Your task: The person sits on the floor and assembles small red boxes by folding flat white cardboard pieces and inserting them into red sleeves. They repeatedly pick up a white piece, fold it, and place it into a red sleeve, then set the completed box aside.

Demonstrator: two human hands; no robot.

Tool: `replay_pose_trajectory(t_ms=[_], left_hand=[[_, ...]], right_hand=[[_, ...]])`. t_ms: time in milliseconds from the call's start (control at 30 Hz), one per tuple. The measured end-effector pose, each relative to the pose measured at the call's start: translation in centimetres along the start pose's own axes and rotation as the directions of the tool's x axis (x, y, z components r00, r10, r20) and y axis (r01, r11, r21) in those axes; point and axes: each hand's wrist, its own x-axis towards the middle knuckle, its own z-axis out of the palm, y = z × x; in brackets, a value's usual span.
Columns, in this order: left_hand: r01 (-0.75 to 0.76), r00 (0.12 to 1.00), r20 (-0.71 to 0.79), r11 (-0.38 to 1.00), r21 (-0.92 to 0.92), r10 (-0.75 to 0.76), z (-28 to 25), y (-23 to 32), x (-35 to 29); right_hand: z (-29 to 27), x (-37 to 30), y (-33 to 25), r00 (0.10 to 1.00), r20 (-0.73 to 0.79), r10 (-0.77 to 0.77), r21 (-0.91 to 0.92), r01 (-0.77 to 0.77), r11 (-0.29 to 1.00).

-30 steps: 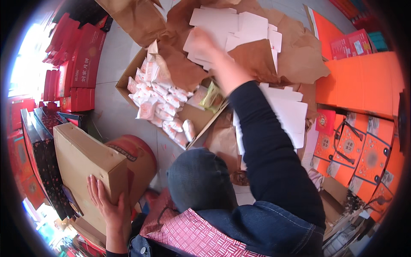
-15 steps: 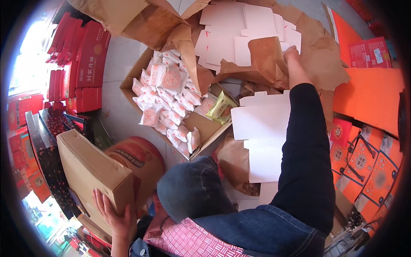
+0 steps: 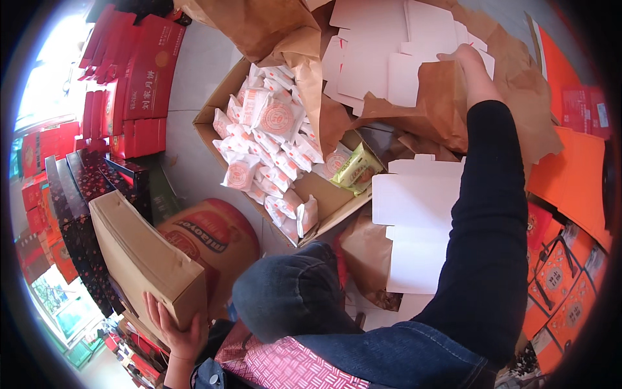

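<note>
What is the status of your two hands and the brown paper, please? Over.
Left hand against cardboard box. Right hand at edge of brown paper, grip unclear. Paper overlaps white card sheets. Brown flap overhangs some wrapped packets.

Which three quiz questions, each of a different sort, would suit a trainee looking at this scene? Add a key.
1. Multiple choice: which hand is against the brown cardboard box? (a) left (b) right (c) neither
2. True or false: the green packet lies on top of the red-and-tan drum.
3. Fill the blank: the right hand is at the edge of a sheet of brown ____.

Key:
1. (a), the left hand.
2. False; it lies in the open carton.
3. Paper.
</note>
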Motion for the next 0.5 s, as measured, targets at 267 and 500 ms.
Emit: replay_pose_trajectory(t_ms=[267,500], left_hand=[[0.015,1.000,0.008,1.000,-0.016,-0.015,-0.3,0.4,0.0],[0.013,1.000,0.016,1.000,-0.017,-0.013,-0.5,0.5,0.2]], right_hand=[[1.1,-0.3,1.0,1.000,-0.011,0.029,-0.079,-0.029,0.996],[1.6,-0.7,1.8,0.991,-0.131,0.001,-0.122,-0.017,0.992]])
